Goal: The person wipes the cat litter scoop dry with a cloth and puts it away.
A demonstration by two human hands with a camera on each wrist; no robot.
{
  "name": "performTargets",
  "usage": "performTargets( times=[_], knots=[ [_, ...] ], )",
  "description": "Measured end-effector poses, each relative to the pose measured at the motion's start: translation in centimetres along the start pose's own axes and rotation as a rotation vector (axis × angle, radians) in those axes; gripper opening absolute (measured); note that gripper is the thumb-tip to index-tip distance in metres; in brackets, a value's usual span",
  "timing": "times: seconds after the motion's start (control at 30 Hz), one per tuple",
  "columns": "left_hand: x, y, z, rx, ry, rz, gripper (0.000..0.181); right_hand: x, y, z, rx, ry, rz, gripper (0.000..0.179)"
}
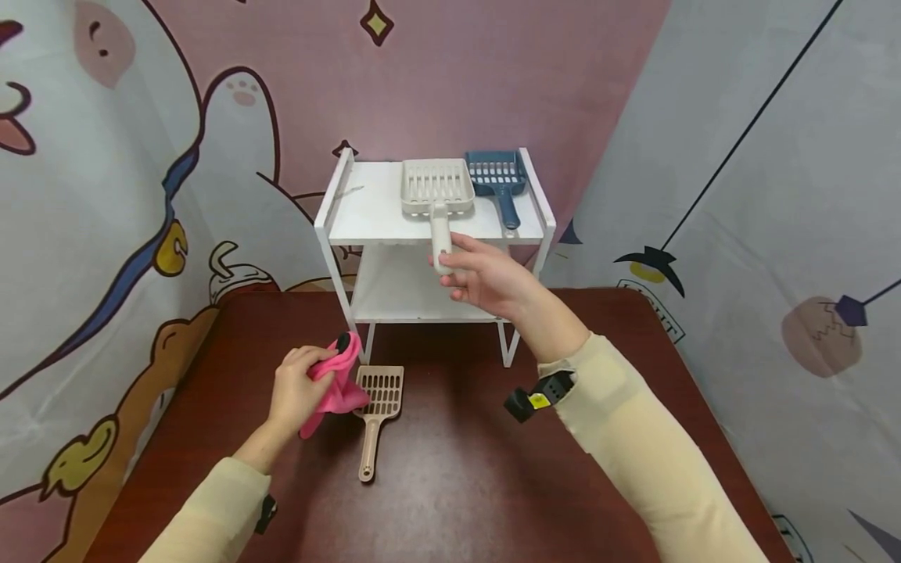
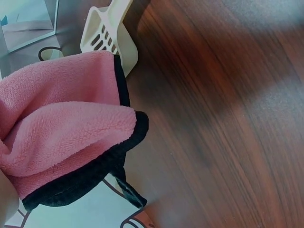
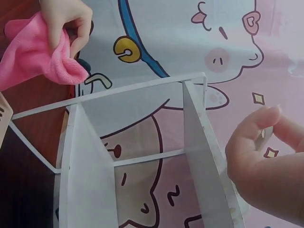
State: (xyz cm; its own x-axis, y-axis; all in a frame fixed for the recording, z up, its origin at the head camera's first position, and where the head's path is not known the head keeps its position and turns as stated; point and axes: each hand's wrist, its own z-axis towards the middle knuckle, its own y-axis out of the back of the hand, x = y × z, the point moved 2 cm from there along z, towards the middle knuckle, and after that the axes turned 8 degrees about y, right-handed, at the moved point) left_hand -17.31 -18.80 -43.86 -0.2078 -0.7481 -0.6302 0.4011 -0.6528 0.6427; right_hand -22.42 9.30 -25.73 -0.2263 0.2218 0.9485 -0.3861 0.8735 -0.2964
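Observation:
My right hand (image 1: 489, 277) pinches the handle of a white litter scoop (image 1: 438, 184), whose slotted head lies over the top shelf of a small white rack. In the right wrist view the right hand (image 3: 266, 149) hides most of that handle. My left hand (image 1: 296, 387) grips a pink cloth (image 1: 339, 387) with black edging; the left wrist view shows the cloth (image 2: 71, 109) folded and hanging. Just right of the cloth, a beige litter scoop (image 1: 380, 395) lies on the table, handle toward me. Beside the white scoop, a blue litter scoop (image 1: 500, 180) rests on the top shelf.
The white two-tier rack (image 1: 366, 227) stands at the back of the brown wooden table (image 1: 479, 469). Its raised side rails flank the top shelf. Behind hangs a pink and white cartoon-printed backdrop (image 1: 493, 78). A lower shelf (image 1: 394, 293) sits beneath the right hand.

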Motion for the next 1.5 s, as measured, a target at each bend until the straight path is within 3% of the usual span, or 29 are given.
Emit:
performTargets(
  times=[0.47,0.73,0.93,1.23,1.37,1.5],
  knots=[
    [-0.2,0.2,-0.2,-0.017,-0.012,-0.018,0.023,0.1,-0.7,0.4,-0.133,0.018,0.138,0.034],
    [-0.1,0.2,-0.3,-0.014,-0.015,-0.015,0.024,0.0,-1.0,1.4,-0.19,0.033,0.238,0.038],
    [-0.1,0.1,-0.2,-0.012,-0.007,-0.006,0.025,0.1,-1.4,2.1,-0.228,0.053,0.227,0.043],
    [-0.2,0.6,-0.1,-0.029,-0.013,-0.025,0.024,0.6,0.6,-0.4,-0.067,0.063,0.012,0.058],
    [-0.1,0.9,0.0,-0.041,-0.007,-0.038,0.025,0.3,1.2,-1.1,-0.017,0.063,-0.007,0.056],
    [0.0,1.0,0.0,-0.033,-0.005,-0.037,0.024,-0.4,1.5,-1.4,-0.018,0.048,-0.017,0.053]
  ],
)
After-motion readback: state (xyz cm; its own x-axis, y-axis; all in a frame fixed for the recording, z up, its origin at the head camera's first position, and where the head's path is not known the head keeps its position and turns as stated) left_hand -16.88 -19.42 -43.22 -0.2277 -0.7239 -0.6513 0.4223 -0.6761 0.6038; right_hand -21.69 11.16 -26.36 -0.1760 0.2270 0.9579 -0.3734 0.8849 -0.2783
